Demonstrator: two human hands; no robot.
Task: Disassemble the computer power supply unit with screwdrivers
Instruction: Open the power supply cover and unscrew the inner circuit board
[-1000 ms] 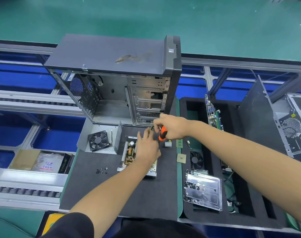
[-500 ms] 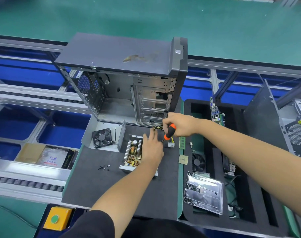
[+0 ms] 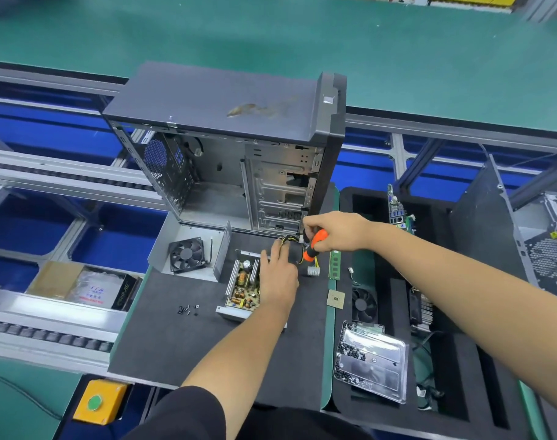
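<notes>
The opened power supply unit (image 3: pixel 243 289) is lying on the dark mat, just in front of the open computer case (image 3: pixel 226 173), with its circuit board exposed and its long axis running from the case toward the person. The left hand (image 3: pixel 278 277) is resting flat on the unit's right half, fingers extended toward the case, pressing rather than gripping. The right hand (image 3: pixel 332 231) is clenching the orange-handled screwdriver (image 3: pixel 313 247) just beyond the unit's far right corner, shaft angled down toward the yellow and black cable bundle (image 3: pixel 291 241); the tip is hidden. The removed cover with its fan (image 3: pixel 188 254) is sitting to the left of the unit, loose screws (image 3: pixel 187 310) near its front left corner. Judgement: the right hand is nearer the next fastener, which probably lies at that far corner.
</notes>
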